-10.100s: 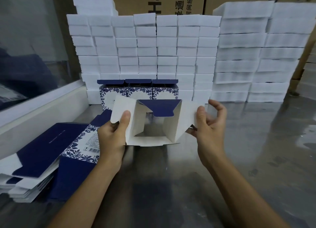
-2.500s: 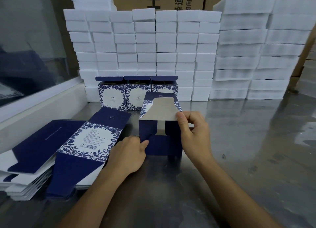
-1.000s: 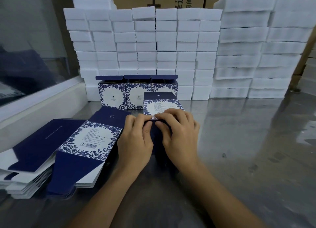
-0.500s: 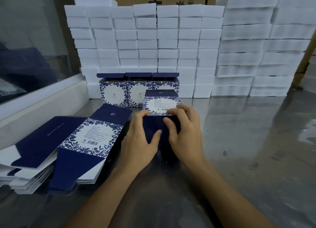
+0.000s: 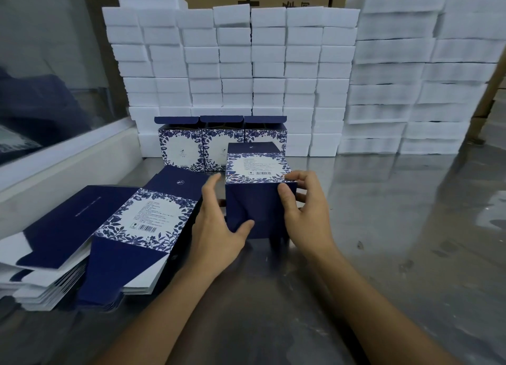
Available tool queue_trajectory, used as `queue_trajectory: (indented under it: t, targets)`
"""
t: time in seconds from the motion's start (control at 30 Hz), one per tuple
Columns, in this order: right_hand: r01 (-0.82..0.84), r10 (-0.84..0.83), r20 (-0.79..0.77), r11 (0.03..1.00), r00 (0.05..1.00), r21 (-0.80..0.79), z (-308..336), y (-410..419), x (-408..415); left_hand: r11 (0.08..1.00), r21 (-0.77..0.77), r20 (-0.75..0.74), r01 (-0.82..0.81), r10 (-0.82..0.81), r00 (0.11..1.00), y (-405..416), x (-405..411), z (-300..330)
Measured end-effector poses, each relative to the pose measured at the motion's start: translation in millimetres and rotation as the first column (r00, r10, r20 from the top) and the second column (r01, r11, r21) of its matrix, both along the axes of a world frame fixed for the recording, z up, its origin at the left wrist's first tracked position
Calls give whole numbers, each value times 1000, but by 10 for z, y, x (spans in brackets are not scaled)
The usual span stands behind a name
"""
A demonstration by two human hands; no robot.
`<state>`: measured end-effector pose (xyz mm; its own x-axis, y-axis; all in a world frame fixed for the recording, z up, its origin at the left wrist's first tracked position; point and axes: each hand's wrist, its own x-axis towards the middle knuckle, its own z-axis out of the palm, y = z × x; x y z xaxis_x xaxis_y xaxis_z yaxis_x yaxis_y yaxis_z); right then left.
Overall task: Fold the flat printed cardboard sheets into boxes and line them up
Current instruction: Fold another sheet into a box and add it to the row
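We have the folded box (image 5: 258, 197) standing on the counter (image 5: 383, 227) just in front of the row of three finished boxes (image 5: 221, 145). Our left hand (image 5: 219, 225) and right hand (image 5: 304, 208) clasp its sides. We should hold it squarely, turn its open flap upward, and set it flush beside the row.

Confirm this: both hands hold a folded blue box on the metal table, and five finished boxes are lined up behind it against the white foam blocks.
Not five. The head view shows three finished boxes in the row. The rest stands: the left hand and right hand hold the folded blue box on the metal table, with the white foam blocks behind.
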<state>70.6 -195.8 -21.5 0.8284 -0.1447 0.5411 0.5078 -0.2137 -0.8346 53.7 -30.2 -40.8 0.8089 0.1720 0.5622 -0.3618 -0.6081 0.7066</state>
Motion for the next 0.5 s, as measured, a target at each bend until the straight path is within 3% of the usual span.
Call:
queue_trajectory:
  t: [0.13, 0.23, 0.5]
  targets:
    - [-134, 124, -124, 988, 984, -81, -49, -35, -17, 999, -25, -16, -25, 25, 1000, 35, 4, -10]
    - [-83, 48, -141, 964, 989, -253, -55, -18, -16, 998, -32, 0, -51, 51, 999, 35, -4, -4]
    - [85, -90, -10, 965, 996, -249, -79, 7, -25, 993, 30, 112, -112, 109, 988, 29, -14, 0]
